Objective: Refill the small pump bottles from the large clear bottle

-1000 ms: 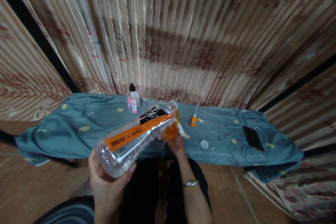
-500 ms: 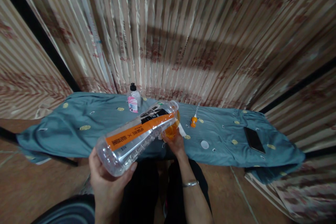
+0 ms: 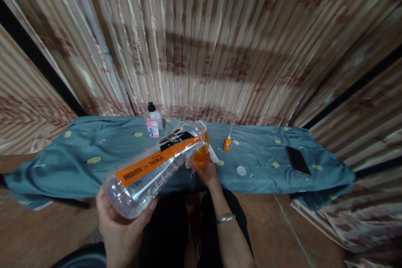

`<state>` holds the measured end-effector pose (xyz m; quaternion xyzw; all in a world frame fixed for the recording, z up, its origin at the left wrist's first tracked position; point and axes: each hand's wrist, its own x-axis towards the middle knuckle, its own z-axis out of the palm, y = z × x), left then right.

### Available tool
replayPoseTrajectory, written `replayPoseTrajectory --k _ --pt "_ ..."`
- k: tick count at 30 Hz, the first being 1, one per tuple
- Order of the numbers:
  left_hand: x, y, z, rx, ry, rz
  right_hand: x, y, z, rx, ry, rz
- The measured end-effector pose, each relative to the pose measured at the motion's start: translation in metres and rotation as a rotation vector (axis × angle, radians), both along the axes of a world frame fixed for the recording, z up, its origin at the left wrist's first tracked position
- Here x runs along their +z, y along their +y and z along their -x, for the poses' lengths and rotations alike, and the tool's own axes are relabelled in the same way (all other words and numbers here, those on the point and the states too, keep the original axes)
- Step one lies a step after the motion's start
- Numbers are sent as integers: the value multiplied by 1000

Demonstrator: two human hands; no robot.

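My left hand (image 3: 122, 222) is wrapped round the base of a large clear plastic drink bottle (image 3: 150, 165) with an orange, black and silver label. The bottle is tilted, its uncapped-looking mouth pointing up and right over an orange translucent bottle (image 3: 201, 155). Around that orange bottle my right hand (image 3: 205, 171) is closed; the drink bottle partly hides it. A piece of white paper or tissue (image 3: 213, 155) shows beside the right hand. Whether liquid flows between the bottles I cannot make out. Beyond them lies an orange pump head (image 3: 227, 144) with a clear tube.
A teal patterned cloth (image 3: 119, 134) covers the narrow table. At the back left stands a clear bottle with a black cap and pink label (image 3: 153, 122). A white round disc (image 3: 241, 170) lies right of my hands, and a black phone (image 3: 297, 161) farther right. Striped sheeting (image 3: 201, 42) hangs behind.
The view has shifted slightly, so most things appear a little farther left. Both hands keep their holds, and the drink bottle stays tilted over the orange bottle.
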<state>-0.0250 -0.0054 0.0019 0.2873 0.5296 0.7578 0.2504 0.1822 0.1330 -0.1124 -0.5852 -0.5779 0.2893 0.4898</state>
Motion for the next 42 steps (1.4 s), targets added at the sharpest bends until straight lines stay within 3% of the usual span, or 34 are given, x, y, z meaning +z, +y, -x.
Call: replayPoseTrajectory --k 15,26,42 --pt "-1 3 3 6 -9 -35 -5 4 -1 19 -10 -11" --pt "7 1 -2 17 -10 -42 -6 5 -3 9 -67 -3" --pt "0 0 1 14 105 -10 3 2 -2 -4 -57 29"
